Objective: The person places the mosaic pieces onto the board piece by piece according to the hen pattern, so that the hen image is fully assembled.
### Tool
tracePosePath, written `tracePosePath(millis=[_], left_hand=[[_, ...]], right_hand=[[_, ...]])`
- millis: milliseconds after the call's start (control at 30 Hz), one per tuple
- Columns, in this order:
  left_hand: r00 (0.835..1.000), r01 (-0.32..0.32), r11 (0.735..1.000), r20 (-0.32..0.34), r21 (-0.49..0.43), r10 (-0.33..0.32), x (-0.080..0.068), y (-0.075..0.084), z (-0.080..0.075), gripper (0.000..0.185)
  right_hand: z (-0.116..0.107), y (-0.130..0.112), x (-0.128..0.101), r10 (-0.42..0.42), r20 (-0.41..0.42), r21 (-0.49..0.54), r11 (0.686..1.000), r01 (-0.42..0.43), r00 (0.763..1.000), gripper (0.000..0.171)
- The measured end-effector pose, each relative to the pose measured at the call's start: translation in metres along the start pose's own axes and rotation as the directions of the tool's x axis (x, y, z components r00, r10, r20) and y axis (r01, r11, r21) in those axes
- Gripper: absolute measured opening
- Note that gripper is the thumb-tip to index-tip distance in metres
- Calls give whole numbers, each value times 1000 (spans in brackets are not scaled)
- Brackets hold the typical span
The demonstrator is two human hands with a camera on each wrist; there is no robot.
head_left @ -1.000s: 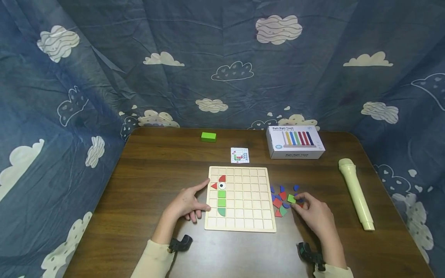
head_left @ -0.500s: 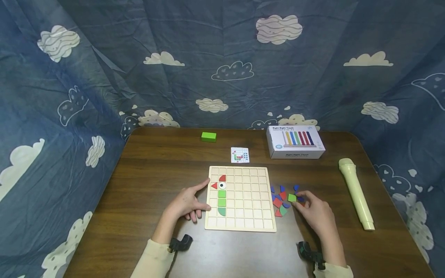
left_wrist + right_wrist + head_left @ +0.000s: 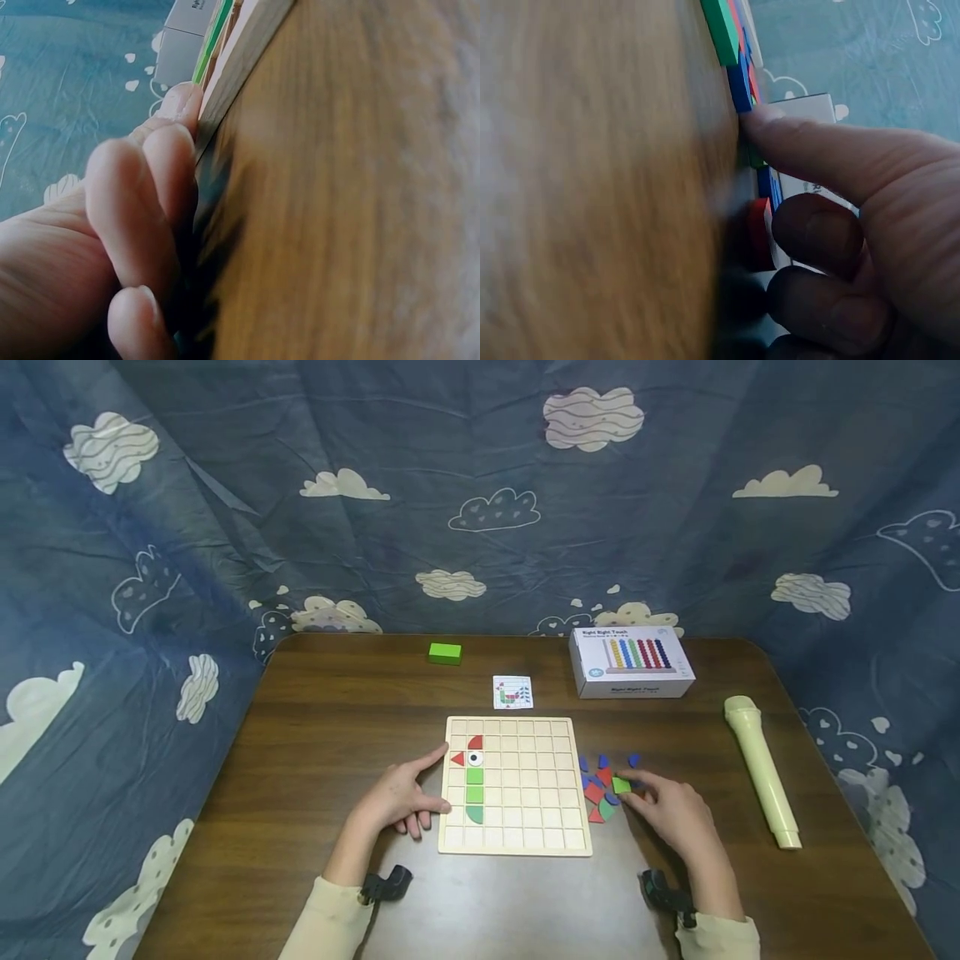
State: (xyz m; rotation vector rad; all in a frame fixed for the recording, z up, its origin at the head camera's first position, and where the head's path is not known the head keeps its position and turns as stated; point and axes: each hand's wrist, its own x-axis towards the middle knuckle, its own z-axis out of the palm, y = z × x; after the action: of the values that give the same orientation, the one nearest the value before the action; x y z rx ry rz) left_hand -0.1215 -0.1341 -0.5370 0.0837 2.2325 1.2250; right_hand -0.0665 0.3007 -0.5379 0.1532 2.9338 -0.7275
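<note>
A square wooden grid board point(image 3: 525, 839) lies on the table in the head view. In its left columns are a red quarter-circle point(image 3: 476, 742), a red triangle point(image 3: 458, 759), an eye tile point(image 3: 475, 758), two green squares and a green quarter-circle point(image 3: 475, 814). My left hand point(image 3: 397, 797) touches the board's left edge with outstretched index finger and thumb; the other fingers are bent below. Right of the board, my right hand point(image 3: 671, 810) pinches a loose green square tile point(image 3: 621, 785) between thumb and index finger. In the right wrist view the thumb point(image 3: 802, 142) hides most of it.
Several red, blue and green pieces, such as a red square point(image 3: 594, 793), lie beside the board. Behind it are a pattern card point(image 3: 513, 692), a green block point(image 3: 446, 653) and a white box point(image 3: 633, 664). A pale microphone-shaped stick point(image 3: 763, 772) lies at the right.
The head view has shifted slightly. My right hand has moved a little toward the board with the green square tile between its fingertips. My left hand stays at the board's edge.
</note>
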Motion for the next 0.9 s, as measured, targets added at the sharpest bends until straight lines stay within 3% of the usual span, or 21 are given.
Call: tracePosePath(millis=[167,467,667,900], left_hand=[[1000,-5,1000,2,12,5,1,3,0,102],[1000,-7,1000,-1,19,7,0,7,-2,100],[1000,2,1000,-4,-6,-2,0,5,-1,104],[1000,9,1000,-10,21,-9,-1,5,-1,102]], right_hand=[[-3,4,1,22,25,37,999,-23,999,45],[-8,-1,3,45,-24,137,990,-41,999,43],[-15,-22,3,-24,-85,160,986,37,996,40],[-20,-61,3,-47,-43,220,974,55,998,39]])
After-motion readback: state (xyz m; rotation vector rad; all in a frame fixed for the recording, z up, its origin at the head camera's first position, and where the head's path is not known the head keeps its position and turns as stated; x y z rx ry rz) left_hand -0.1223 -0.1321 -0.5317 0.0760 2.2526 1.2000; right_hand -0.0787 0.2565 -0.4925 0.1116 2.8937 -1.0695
